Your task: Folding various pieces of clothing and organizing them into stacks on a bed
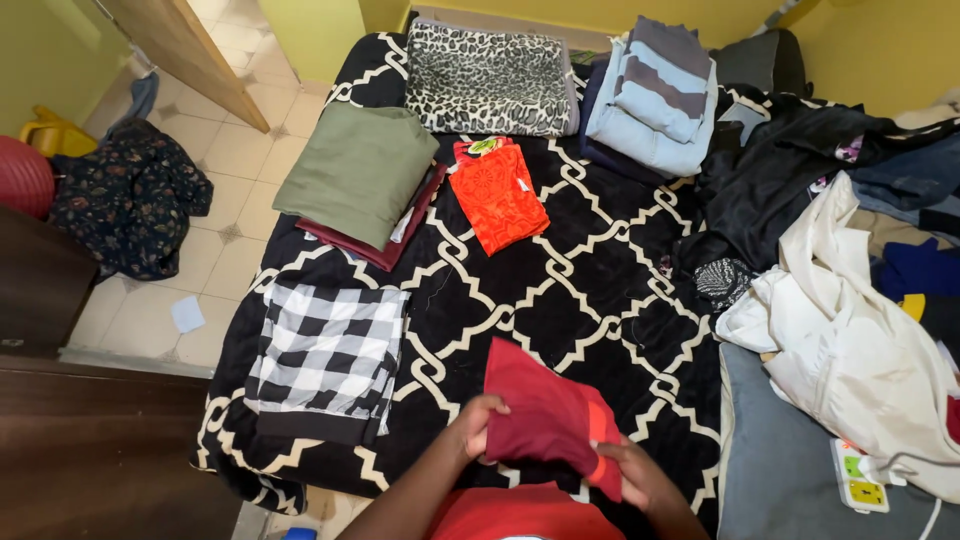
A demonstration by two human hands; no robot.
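— What packages or labels can you see from where you stand?
— 1 white rectangular device (pixel 858 480) with green and yellow squares at your lower right, on the grey sheet. A small white tag (pixel 402 226) peeks from the folded maroon cloth.

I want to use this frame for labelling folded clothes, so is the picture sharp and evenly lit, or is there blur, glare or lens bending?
Head view: light is soft and even, no hard shadows or glare; the dark red garment and both hands, left hand and right hand, look sharp; the black-and-white bedspread pattern stays crisp; the door edge and bed sides splay outward, a wide-angle effect.
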